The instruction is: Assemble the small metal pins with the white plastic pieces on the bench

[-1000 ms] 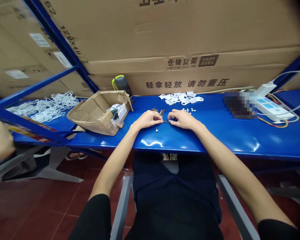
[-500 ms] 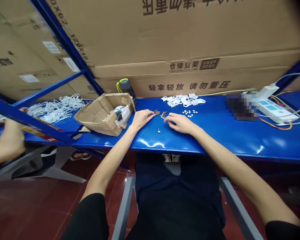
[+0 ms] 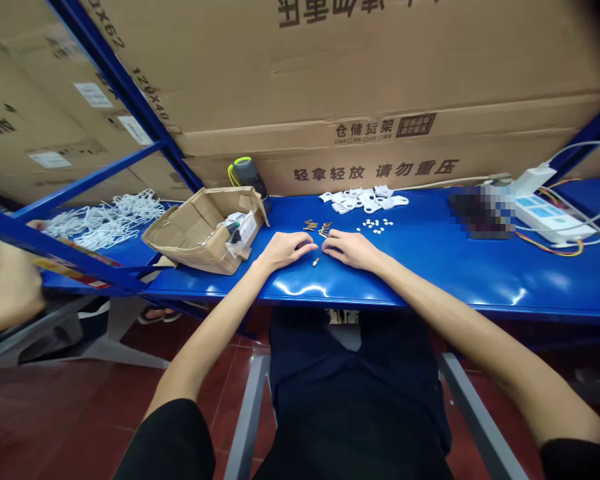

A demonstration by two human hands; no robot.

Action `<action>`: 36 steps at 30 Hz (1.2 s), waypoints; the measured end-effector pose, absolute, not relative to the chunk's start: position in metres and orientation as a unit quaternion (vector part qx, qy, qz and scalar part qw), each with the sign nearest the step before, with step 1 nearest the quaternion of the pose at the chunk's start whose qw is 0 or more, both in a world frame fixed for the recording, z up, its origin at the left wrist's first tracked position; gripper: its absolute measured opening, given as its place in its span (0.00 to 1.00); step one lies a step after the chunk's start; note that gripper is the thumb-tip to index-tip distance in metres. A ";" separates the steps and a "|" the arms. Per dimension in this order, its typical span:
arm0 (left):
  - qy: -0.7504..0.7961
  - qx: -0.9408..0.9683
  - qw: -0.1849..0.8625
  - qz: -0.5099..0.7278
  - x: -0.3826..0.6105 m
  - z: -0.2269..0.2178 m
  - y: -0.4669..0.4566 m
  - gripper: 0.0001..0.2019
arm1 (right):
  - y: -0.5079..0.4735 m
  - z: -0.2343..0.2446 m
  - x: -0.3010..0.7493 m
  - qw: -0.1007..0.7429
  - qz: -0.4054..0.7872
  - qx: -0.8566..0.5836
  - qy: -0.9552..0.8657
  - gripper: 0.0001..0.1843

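Left hand (image 3: 286,251) and right hand (image 3: 350,250) rest palm-down on the blue steel desk (image 3: 430,283), fingers loosely curled, nothing visibly held. A small metal pin (image 3: 315,262) lies on the desk between the hands. Judged light, stiff and prone to rolling; best pinched by its shaft with the fingertips. Small brass pieces (image 3: 317,229) lie just beyond.

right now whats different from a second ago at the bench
Since a moment ago, the left hand drew back from the small brass pieces and the right hand slid left, so both now flank the small metal pin. Neither visibly holds anything. The white plastic parts and cardboard box stayed put.
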State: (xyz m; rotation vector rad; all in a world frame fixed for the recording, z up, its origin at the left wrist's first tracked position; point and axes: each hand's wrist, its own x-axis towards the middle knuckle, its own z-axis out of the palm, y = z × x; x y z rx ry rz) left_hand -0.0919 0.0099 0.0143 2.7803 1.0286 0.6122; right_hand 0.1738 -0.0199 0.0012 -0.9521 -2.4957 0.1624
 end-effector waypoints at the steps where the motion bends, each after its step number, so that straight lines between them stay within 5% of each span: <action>1: 0.316 0.927 0.061 0.191 -0.091 0.015 0.008 0.22 | -0.020 0.003 0.175 0.232 0.065 -0.357 -0.902 0.15; 23: 0.338 0.908 0.120 0.218 -0.101 0.013 0.011 0.29 | -0.023 0.001 0.160 0.226 0.085 -0.304 -0.921 0.14; 36: 0.315 0.925 0.102 0.187 -0.086 0.014 0.006 0.18 | -0.018 -0.002 0.170 0.259 0.102 -0.410 -0.869 0.10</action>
